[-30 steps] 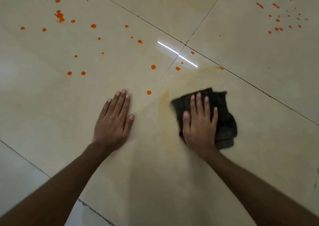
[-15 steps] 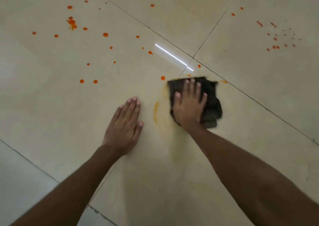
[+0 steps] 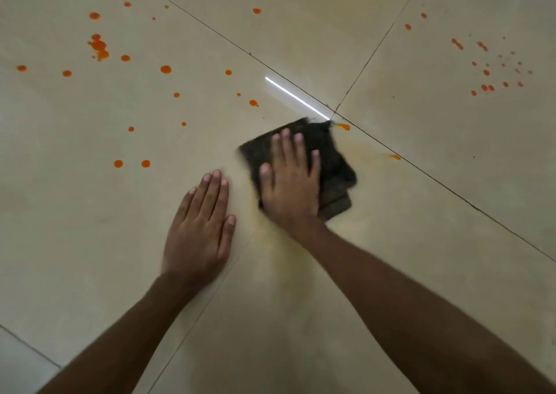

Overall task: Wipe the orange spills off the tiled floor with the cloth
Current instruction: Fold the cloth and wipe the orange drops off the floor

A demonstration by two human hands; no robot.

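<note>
Wiping is under way: the right hand presses flat, fingers spread, on the cloth mid-floor, and the left hand lies open on the tile. Next, I judge, push far-left toward the spills.

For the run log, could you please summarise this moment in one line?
right hand: flat on dark cloth | left hand: flat on tiled floor | orange drops: remain
</note>
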